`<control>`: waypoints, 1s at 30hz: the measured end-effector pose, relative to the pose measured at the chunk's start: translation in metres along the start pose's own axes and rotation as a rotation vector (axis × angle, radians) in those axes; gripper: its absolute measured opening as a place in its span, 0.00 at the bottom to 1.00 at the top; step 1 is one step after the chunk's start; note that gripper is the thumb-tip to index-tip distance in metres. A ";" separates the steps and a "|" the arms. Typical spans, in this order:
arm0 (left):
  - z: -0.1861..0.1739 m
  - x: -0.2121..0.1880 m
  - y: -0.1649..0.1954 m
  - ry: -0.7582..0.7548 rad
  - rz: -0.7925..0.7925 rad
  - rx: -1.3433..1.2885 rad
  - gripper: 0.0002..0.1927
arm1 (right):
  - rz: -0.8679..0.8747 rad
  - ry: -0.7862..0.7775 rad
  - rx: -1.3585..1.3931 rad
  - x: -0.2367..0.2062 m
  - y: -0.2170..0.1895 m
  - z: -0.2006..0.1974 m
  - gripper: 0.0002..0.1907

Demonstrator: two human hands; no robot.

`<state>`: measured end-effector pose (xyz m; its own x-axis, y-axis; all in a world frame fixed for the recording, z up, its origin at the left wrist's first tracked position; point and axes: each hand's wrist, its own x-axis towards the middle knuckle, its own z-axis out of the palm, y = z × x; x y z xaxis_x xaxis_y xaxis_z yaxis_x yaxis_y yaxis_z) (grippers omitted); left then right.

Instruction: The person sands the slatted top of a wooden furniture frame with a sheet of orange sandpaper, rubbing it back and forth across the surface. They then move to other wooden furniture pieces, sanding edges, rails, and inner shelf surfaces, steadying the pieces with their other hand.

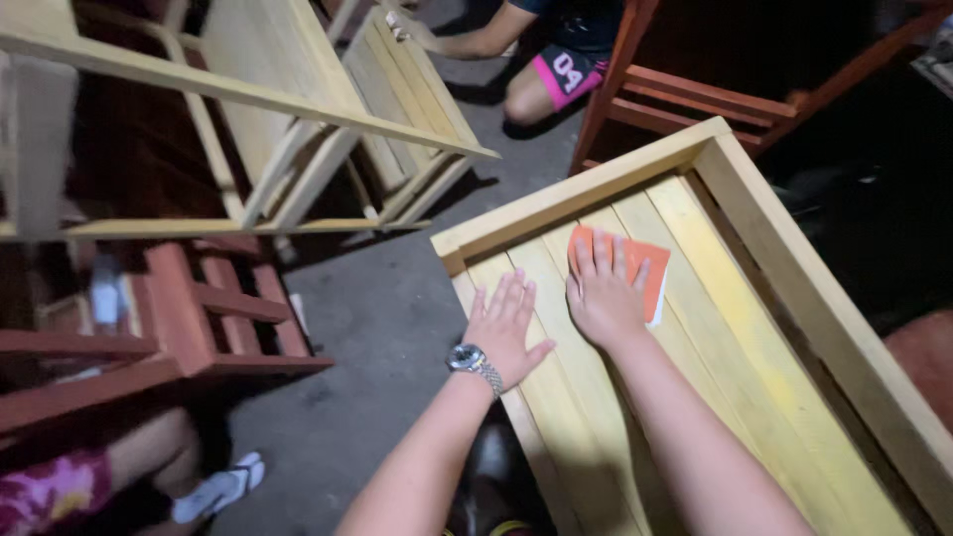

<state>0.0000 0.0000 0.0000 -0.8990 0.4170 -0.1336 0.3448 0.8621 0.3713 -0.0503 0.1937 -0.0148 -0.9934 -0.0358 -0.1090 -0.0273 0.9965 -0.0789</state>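
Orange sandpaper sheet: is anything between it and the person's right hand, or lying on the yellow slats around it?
Nothing visible. The right hand lies flat directly on the orange sandpaper sheet, pressing it to the yellow slats. The left hand rests beside it, apart from the sheet.

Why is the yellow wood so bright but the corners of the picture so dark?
Head view: a light near the camera brightens the slats, the orange sheet under the right hand and the left hand; the right edge fades to near black; the wooden frame at left is blurred.
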 end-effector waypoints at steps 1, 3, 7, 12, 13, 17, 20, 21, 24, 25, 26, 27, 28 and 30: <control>-0.004 -0.003 -0.004 0.001 0.011 -0.008 0.49 | 0.014 -0.019 0.006 0.008 -0.007 0.002 0.35; -0.010 -0.003 -0.007 0.008 0.042 -0.037 0.48 | 0.048 -0.053 0.001 0.020 -0.010 0.001 0.35; -0.020 -0.006 -0.010 -0.032 -0.024 -0.059 0.43 | -0.004 -0.005 0.012 -0.010 0.012 -0.001 0.34; -0.023 0.010 0.015 0.001 -0.032 -0.084 0.44 | 0.116 -0.025 -0.154 -0.066 0.027 -0.017 0.39; -0.017 0.009 0.008 0.054 0.004 -0.059 0.43 | 0.136 -0.066 -0.150 -0.067 0.019 -0.008 0.40; -0.003 0.010 0.007 0.166 0.091 -0.018 0.44 | 0.065 0.013 -0.081 -0.006 0.017 -0.006 0.38; -0.005 0.010 0.002 0.150 0.087 0.002 0.43 | 0.046 0.118 0.064 0.028 0.003 -0.009 0.37; -0.007 0.011 0.003 0.142 0.091 0.002 0.43 | 0.062 0.132 0.074 0.031 -0.001 -0.011 0.36; -0.017 0.009 0.013 0.074 0.068 -0.016 0.43 | 0.163 0.084 0.022 0.006 0.007 -0.029 0.37; -0.017 0.005 0.009 0.053 0.060 0.000 0.43 | 0.195 0.027 0.016 -0.014 0.002 -0.022 0.37; -0.017 0.001 0.013 0.043 0.053 -0.003 0.43 | 0.221 -0.008 -0.005 -0.036 0.005 -0.024 0.38; -0.018 -0.001 0.016 0.035 0.049 -0.004 0.43 | 0.248 -0.039 -0.024 -0.055 0.005 -0.027 0.39; -0.019 0.002 0.018 0.041 0.055 -0.009 0.43 | 0.271 -0.058 -0.041 -0.060 0.007 -0.029 0.40; -0.017 -0.001 0.017 0.038 0.053 -0.012 0.43 | 0.296 -0.021 0.006 -0.048 -0.002 -0.024 0.41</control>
<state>0.0023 0.0088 0.0220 -0.8894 0.4503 -0.0787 0.3888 0.8357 0.3880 -0.0051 0.1949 0.0146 -0.9555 0.2548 -0.1486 0.2641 0.9634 -0.0467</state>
